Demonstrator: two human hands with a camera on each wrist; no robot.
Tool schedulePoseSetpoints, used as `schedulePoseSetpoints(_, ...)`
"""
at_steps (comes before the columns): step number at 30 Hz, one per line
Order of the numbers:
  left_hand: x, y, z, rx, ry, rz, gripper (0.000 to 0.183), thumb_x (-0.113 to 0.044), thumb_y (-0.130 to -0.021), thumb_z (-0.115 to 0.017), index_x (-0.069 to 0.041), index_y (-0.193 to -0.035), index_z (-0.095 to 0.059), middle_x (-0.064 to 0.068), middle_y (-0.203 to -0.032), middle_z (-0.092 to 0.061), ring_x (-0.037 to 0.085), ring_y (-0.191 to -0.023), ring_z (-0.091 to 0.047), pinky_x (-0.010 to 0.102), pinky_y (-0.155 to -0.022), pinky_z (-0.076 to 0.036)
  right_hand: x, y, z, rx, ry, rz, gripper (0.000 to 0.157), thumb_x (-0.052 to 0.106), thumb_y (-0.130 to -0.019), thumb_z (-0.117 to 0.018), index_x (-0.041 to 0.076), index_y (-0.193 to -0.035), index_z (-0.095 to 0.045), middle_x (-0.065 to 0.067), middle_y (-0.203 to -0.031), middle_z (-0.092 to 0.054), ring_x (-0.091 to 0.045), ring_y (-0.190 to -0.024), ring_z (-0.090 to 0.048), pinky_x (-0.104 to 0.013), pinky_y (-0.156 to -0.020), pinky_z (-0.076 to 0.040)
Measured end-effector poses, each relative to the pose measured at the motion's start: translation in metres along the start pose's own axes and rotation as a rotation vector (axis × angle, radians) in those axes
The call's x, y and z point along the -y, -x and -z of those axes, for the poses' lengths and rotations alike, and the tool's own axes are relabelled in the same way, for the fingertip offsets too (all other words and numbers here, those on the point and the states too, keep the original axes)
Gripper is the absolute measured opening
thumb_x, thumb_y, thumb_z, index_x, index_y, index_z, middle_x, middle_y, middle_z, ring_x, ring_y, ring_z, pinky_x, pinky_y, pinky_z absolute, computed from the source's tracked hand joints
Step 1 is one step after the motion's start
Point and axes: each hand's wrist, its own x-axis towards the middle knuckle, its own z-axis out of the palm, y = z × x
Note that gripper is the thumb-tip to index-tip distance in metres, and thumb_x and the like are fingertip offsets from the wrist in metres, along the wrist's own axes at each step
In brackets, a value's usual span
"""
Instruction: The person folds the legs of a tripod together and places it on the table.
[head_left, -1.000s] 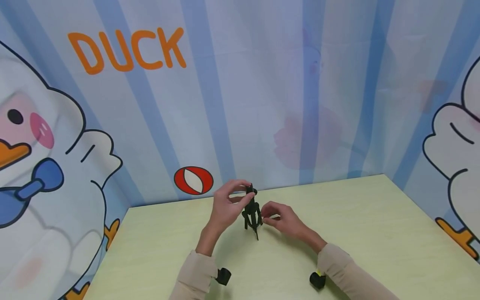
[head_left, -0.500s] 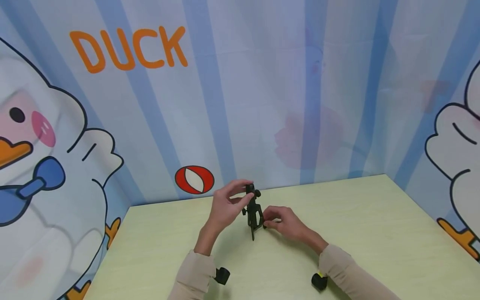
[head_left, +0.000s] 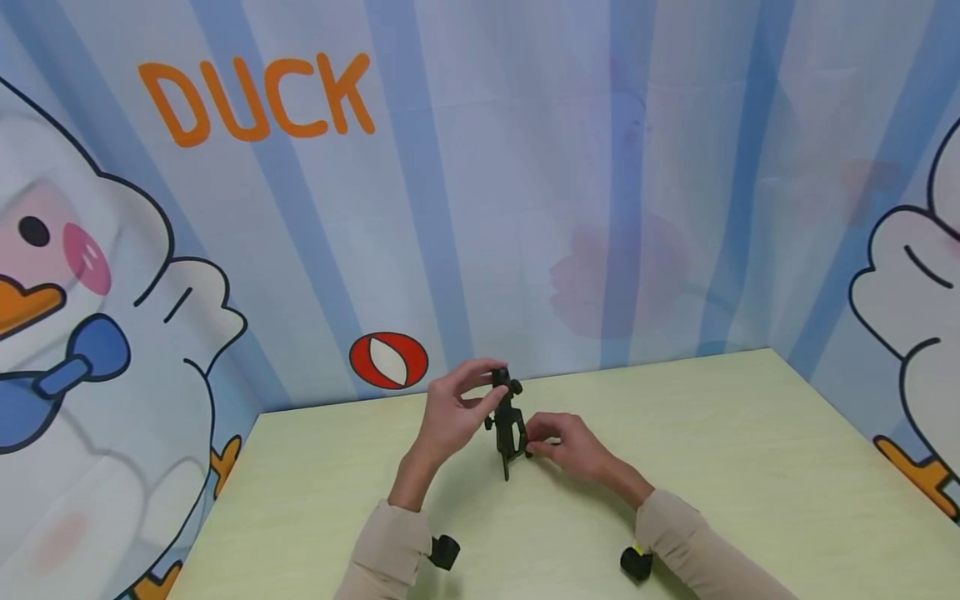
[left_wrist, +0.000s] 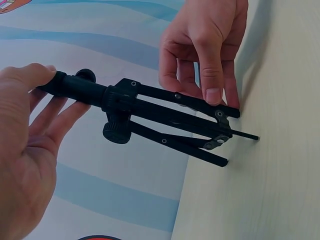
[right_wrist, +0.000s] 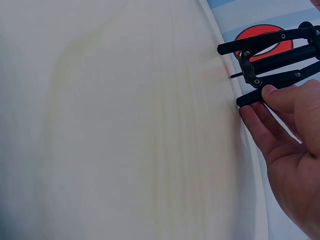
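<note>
A small black tripod (left_wrist: 170, 117) stands upright over the table, its legs pointing down and slightly spread. My left hand (head_left: 454, 408) grips its top end between thumb and fingers. Lower down, my right hand (head_left: 567, 444) pinches one leg near its foot, thumb on one side and fingers on the other, as the right wrist view shows. Knobs (left_wrist: 117, 131) stick out from the tripod's upper part. Hinged braces (left_wrist: 216, 143) join the legs to the centre column, and a thin rod (left_wrist: 246, 134) points out below them.
The pale yellow table (head_left: 720, 433) reaches back to a striped curtain (head_left: 525, 167) printed with ducks. Black wrist cameras (head_left: 445, 552) hang by both sleeves, low over the table.
Between one second and half a second ago, the tripod turned a little and the leg in my right hand swung outward to the right. Since then, hardly anything has moved.
</note>
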Motion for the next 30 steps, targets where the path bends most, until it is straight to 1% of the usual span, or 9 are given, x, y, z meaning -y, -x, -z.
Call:
schedulePoseSetpoints(6,-0.0006,-0.0024,-0.0017,0.009,0.018,0.015,0.035,0.007,-0.094,-0.071,-0.004,-0.128,-0.069,0.014,-0.124,-0.072,0.031,-0.110,-0.072,0.037,-0.082,-0.063,-0.0007,0.0017,0.0006,0.015,-0.019,-0.002,0.012,-0.004,-0.092,-0.074,0.005,-0.098,-0.071,-0.002,-0.096,-0.073,-0.017,-0.093,-0.071,-0.035,-0.089,-0.060)
schedulePoseSetpoints(12,0.0000,-0.0043,-0.0014,0.028,0.044,0.026,0.034,0.008,-0.096,-0.065,-0.008,-0.126,-0.069,0.009,-0.122,-0.073,0.029,-0.110,-0.072,0.037,-0.085,-0.062,0.0022,0.0030,0.0004,0.067,-0.062,-0.037,0.008,0.000,-0.094,-0.074,0.004,-0.100,-0.072,-0.006,-0.097,-0.073,-0.019,-0.094,-0.071,-0.036,-0.089,-0.059)
schedulePoseSetpoints(14,0.0010,-0.0048,-0.0017,0.036,0.062,0.022,0.034,0.008,-0.097,-0.064,-0.008,-0.126,-0.069,0.008,-0.123,-0.072,0.033,-0.110,-0.072,0.037,-0.086,-0.062,0.0028,0.0039,0.0000,0.076,-0.080,-0.040,0.008,0.001,-0.094,-0.075,0.005,-0.101,-0.071,-0.009,-0.097,-0.073,-0.020,-0.094,-0.071,-0.036,-0.089,-0.059)
schedulePoseSetpoints(16,0.0013,-0.0050,-0.0030,0.033,0.078,0.012,0.031,0.006,-0.096,-0.066,-0.007,-0.124,-0.068,0.009,-0.124,-0.070,0.036,-0.109,-0.072,0.039,-0.085,-0.062,0.0020,0.0046,-0.0008,0.078,-0.088,-0.039,0.008,0.002,-0.094,-0.076,0.005,-0.101,-0.072,-0.012,-0.097,-0.073,-0.021,-0.093,-0.071,-0.037,-0.089,-0.058)
schedulePoseSetpoints(19,0.0016,-0.0051,-0.0058,-0.003,0.016,-0.018,0.025,-0.001,-0.094,-0.075,-0.009,-0.118,-0.071,0.009,-0.118,-0.066,0.034,-0.103,-0.073,0.037,-0.083,-0.063,0.0009,0.0051,-0.0019,0.075,-0.092,-0.029,0.009,0.002,-0.094,-0.076,0.006,-0.100,-0.072,-0.015,-0.098,-0.073,-0.023,-0.094,-0.071,-0.037,-0.088,-0.059)
schedulePoseSetpoints(21,0.0011,-0.0052,-0.0076,-0.036,-0.048,-0.031,0.024,-0.007,-0.092,-0.081,-0.011,-0.114,-0.073,0.008,-0.112,-0.063,0.028,-0.099,-0.072,0.035,-0.080,-0.063,0.0007,0.0049,-0.0025,0.076,-0.094,-0.028,0.009,0.003,-0.094,-0.076,0.007,-0.100,-0.072,-0.012,-0.098,-0.073,-0.023,-0.093,-0.071,-0.037,-0.088,-0.059)
schedulePoseSetpoints(23,0.0010,-0.0054,-0.0085,-0.064,-0.110,-0.034,0.025,-0.010,-0.090,-0.083,-0.014,-0.113,-0.076,0.006,-0.107,-0.062,0.023,-0.096,-0.070,0.033,-0.080,-0.063,0.0014,0.0049,-0.0029,0.077,-0.094,-0.027,0.009,0.003,-0.094,-0.076,0.007,-0.100,-0.072,-0.010,-0.097,-0.074,-0.024,-0.094,-0.071,-0.037,-0.088,-0.059)
schedulePoseSetpoints(25,0.0005,-0.0058,-0.0086,-0.080,-0.122,-0.025,0.027,-0.009,-0.089,-0.084,-0.014,-0.114,-0.077,0.004,-0.107,-0.064,0.022,-0.096,-0.070,0.032,-0.080,-0.063,0.0015,0.0046,-0.0031,0.079,-0.097,-0.028,0.009,0.003,-0.094,-0.076,0.007,-0.101,-0.072,-0.008,-0.097,-0.074,-0.025,-0.093,-0.071,-0.037,-0.088,-0.059)
schedulePoseSetpoints(30,-0.0004,-0.0058,-0.0060,-0.090,-0.095,-0.021,0.031,-0.006,-0.088,-0.084,-0.010,-0.118,-0.075,0.006,-0.110,-0.069,0.024,-0.100,-0.072,0.034,-0.081,-0.063,0.0002,0.0042,-0.0048,0.079,-0.100,-0.028,0.009,0.004,-0.093,-0.078,0.006,-0.100,-0.072,-0.007,-0.096,-0.074,-0.026,-0.093,-0.072,-0.036,-0.088,-0.059)
